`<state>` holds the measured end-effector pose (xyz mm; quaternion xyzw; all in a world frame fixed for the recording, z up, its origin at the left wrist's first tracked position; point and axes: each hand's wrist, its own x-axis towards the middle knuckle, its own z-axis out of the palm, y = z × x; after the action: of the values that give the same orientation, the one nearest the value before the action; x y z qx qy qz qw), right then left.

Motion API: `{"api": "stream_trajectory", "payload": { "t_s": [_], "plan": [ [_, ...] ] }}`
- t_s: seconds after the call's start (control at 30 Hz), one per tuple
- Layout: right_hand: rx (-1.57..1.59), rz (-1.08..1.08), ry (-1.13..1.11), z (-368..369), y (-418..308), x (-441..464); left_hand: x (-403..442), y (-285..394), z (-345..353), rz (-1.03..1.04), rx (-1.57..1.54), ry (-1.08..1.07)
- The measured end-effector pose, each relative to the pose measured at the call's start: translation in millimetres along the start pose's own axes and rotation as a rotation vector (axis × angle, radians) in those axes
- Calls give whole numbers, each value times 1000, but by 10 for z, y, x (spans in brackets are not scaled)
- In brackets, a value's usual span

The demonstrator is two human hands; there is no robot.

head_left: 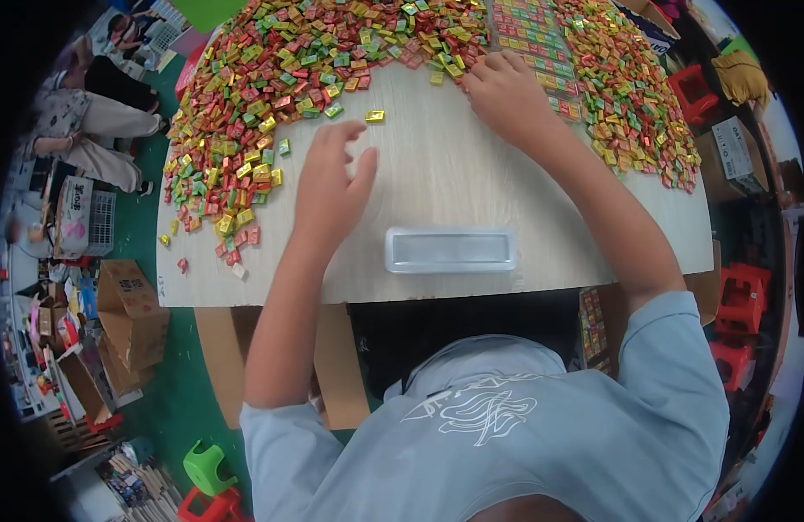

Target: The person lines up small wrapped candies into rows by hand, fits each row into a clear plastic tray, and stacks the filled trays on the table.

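Note:
Small wrapped pieces in red, yellow and green (pixel 271 61) lie heaped over the far and left parts of the pale table (pixel 419 174). My left hand (pixel 334 178) is over the table beside the left heap, fingers apart and bent, holding nothing visible. A single yellow piece (pixel 375 116) lies just beyond it. My right hand (pixel 503 94) reaches to the heap's edge near the filled trays, its fingers bent down; what they hold, if anything, is hidden. Near the front edge sits an empty clear plastic tray (pixel 450 250).
Filled clear trays (pixel 537 52) stand in rows at the back, with another heap (pixel 632 96) to their right. Open cardboard boxes (pixel 132 313) and a green stool (pixel 209 468) are on the left floor. Red stools (pixel 739 300) stand right. People sit at the far left.

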<state>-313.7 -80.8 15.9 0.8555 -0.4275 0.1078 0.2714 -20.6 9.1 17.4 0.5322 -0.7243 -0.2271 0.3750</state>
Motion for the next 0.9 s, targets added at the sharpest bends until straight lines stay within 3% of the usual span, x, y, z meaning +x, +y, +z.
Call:
{"api": "stream_trajectory", "payload": {
  "t_s": [0.03,0.1,0.2,0.63,0.83,0.9],
  "plan": [
    [-72,-7,-30,105,-34,22,150,-63,67,8,6,-2],
    [-84,9,5,247,-82,-4,402,-219,208,230,381,-12],
    [-52,23,16,188,-136,-36,631,-257,290,200,472,-87],
    [496,-86,18,-148,-758,49,669,-460,73,362,30,-323],
    [699,53,-66,-63,-797,137,696,-452,11,293,-32,-416],
    [724,80,-49,-57,-814,146,674,-411,0,333,-20,-350]
  ]
}}
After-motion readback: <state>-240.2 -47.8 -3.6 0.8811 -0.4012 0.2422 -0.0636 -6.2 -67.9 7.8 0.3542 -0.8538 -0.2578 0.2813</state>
